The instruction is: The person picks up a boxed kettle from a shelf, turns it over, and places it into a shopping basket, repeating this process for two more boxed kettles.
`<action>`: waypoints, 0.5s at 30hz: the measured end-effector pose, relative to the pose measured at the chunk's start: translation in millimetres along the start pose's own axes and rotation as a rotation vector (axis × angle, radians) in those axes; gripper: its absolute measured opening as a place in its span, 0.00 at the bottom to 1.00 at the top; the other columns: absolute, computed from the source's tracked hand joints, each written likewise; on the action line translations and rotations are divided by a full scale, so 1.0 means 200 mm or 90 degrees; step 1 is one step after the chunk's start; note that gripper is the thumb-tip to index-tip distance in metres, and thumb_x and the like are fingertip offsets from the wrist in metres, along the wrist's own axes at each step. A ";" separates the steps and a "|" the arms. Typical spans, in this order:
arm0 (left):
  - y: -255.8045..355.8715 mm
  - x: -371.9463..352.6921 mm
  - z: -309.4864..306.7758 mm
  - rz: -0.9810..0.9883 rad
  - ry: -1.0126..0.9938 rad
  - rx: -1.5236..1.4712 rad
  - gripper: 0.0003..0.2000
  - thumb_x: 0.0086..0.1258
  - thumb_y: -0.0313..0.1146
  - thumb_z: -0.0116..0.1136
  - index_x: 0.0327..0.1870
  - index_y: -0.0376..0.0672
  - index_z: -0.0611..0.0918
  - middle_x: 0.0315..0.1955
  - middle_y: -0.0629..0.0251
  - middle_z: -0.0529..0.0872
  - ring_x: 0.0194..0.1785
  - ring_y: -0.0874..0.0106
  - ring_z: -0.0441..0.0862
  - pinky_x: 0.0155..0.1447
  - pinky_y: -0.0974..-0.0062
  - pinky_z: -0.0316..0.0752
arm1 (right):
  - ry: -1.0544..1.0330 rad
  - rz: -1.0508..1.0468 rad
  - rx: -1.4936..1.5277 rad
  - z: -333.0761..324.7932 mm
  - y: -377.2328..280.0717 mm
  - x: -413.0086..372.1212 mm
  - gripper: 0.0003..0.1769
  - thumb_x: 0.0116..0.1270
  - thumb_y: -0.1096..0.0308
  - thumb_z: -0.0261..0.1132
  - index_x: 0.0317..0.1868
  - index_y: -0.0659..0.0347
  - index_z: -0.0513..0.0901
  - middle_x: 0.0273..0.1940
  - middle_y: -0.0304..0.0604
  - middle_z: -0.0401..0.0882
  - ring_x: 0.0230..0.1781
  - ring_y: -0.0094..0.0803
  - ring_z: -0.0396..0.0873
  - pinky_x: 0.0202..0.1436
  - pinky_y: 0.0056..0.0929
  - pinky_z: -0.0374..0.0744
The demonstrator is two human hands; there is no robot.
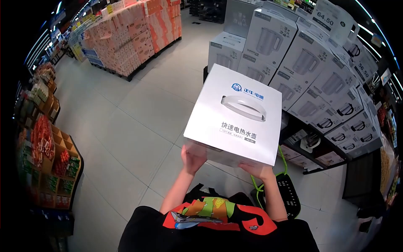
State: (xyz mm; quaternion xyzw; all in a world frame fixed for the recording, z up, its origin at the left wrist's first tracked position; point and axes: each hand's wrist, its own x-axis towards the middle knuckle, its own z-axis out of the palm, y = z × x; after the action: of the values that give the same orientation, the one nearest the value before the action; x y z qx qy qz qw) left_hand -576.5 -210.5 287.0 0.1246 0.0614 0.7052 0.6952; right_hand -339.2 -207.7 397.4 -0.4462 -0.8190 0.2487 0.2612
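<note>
A white electric kettle box (pixel 210 113) with a carry handle (pixel 244 108) on its lid is held up in front of my body. Blue and grey lettering marks its top. My left hand (pixel 192 159) grips the lower near left part of the box, its fingers partly hidden beneath. At the near right edge, my right hand (pixel 257 170) supports the box from below, with most of its fingers out of sight. Both forearms reach forward from my black shirt with its colourful print.
Stacked kettle boxes (pixel 308 61) with price signs (pixel 326 15) stand to the right. A black basket (pixel 289 196) with a green cord sits on the floor by my right arm. Pink cartons on a pallet (pixel 136 38) stand far left; a wooden snack shelf (pixel 63 140) is at left.
</note>
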 end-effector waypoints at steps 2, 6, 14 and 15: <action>0.12 0.03 0.03 -0.051 0.002 0.011 0.22 0.64 0.44 0.34 0.53 0.41 0.70 0.51 0.66 0.73 0.54 0.69 0.69 0.56 0.70 0.63 | 0.062 0.033 0.043 -0.07 -0.15 0.09 0.27 0.39 0.59 0.74 0.41 0.59 0.78 0.37 0.43 0.79 0.35 0.35 0.77 0.41 0.28 0.75; 0.27 0.11 -0.01 -0.046 0.001 0.137 0.25 0.64 0.41 0.34 0.63 0.44 0.59 0.60 0.66 0.63 0.60 0.68 0.62 0.60 0.69 0.59 | 0.162 0.055 0.385 0.00 -0.06 0.24 0.28 0.42 0.72 0.73 0.44 0.69 0.72 0.39 0.45 0.76 0.39 0.28 0.74 0.40 0.25 0.75; 0.61 0.52 0.04 0.034 -0.170 0.316 0.44 0.53 0.57 0.54 0.67 0.49 0.47 0.67 0.69 0.47 0.68 0.70 0.49 0.65 0.68 0.53 | 0.249 0.038 0.470 0.09 -0.03 0.68 0.24 0.42 0.75 0.70 0.43 0.69 0.73 0.37 0.44 0.77 0.36 0.28 0.75 0.39 0.25 0.75; 0.63 0.60 0.05 0.042 -0.187 0.342 0.48 0.48 0.58 0.59 0.67 0.49 0.47 0.67 0.69 0.47 0.68 0.70 0.49 0.65 0.67 0.52 | 0.265 0.033 0.482 0.08 -0.03 0.77 0.23 0.42 0.76 0.68 0.42 0.70 0.74 0.37 0.44 0.77 0.35 0.28 0.76 0.39 0.24 0.75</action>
State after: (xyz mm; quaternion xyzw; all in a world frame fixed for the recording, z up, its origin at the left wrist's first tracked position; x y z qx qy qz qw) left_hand -696.9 -95.0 339.9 0.4064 0.1407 0.6606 0.6154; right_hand -424.8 -80.9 419.9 -0.3797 -0.5885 0.4428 0.5598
